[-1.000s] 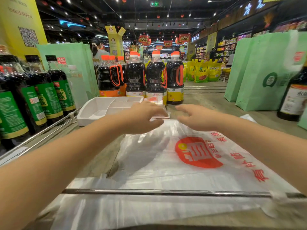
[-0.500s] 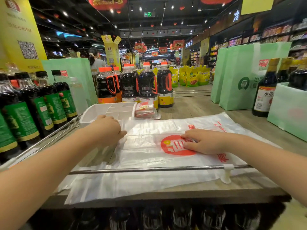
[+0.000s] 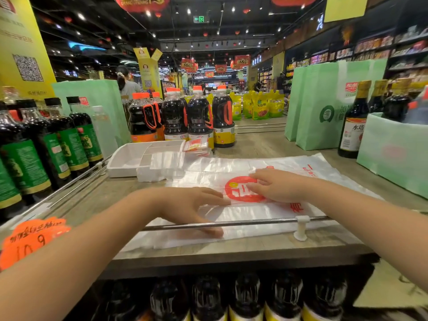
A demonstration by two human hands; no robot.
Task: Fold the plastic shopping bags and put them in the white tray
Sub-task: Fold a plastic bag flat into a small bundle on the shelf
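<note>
Tray w/ clear plastic lying over rt compartments.

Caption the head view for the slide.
Left hand and right hand rest on a plastic bag near the white tray.

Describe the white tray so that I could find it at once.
Start at the wooden display top. At its back left, just in front of the orange-capped bottles, sits the white tray. Unlike the flat plastic bag beside it, it is a low, rigid box split into compartments.
</note>
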